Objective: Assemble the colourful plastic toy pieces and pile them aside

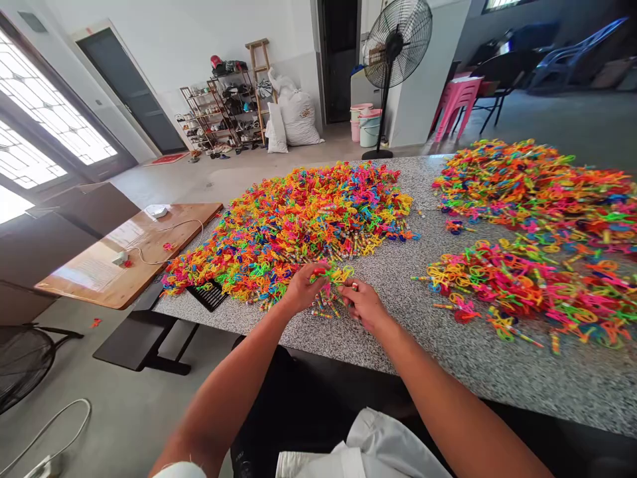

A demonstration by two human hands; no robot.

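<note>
My left hand [302,290] is closed around a few small looped plastic pieces [343,273] in yellow, green and pink, at the near edge of a big heap. Close beside it, my right hand [364,305] has its fingers pinched together. A small white bit shows at those fingertips, too small to name. The big heap [308,212] of bright looped plastic pieces, some with striped sticks, spreads over the speckled stone table [398,332] just beyond my hands. A black slotted tray [212,296] is partly buried at its left edge.
More piles of similar pieces lie at the right, one far [527,179] and one nearer [527,279]. A wooden table [124,252] with a cable adjoins at left. Beyond stand a floor fan [395,45], buckets [369,128], white sacks [298,118] and a shoe rack [233,106].
</note>
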